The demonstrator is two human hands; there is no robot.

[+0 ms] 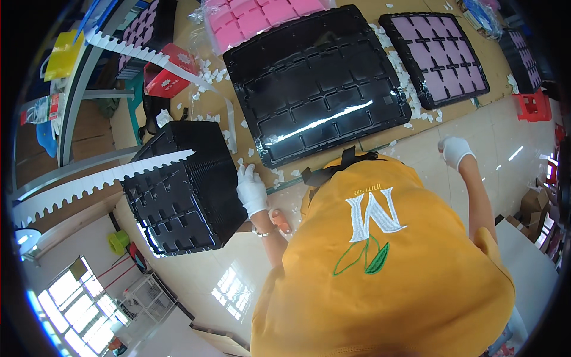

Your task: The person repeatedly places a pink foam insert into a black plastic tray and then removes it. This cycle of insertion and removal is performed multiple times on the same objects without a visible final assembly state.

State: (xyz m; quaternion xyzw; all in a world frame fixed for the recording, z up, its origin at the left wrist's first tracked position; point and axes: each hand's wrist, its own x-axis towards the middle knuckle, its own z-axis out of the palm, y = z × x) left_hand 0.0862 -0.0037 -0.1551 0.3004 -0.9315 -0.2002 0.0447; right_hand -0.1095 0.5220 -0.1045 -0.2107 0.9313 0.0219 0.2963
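Note:
My left hand (pixel 251 189), in a white glove, rests at the table's front edge against the near right side of a tall stack of black plastic trays (pixel 178 193). Its fingers are stretched out, and nothing shows in them. Off to the right, clear of the table, my right hand (pixel 457 152) hangs over the floor in a white glove. The fingers there look curled in, with no object visible. Between the hands, on the tabletop, lies a large glossy black moulded tray (pixel 315 89) with its compartments bare.
Pink foam blocks (pixel 256 24) in clear plastic lie behind the tray. A black tray with lilac foam (pixel 441 59) is at the right. White scraps (pixel 410 89) litter the table (pixel 372 140). Notched white strips (pixel 101 184) cross the left side. A red stool (pixel 532 107) stands at right.

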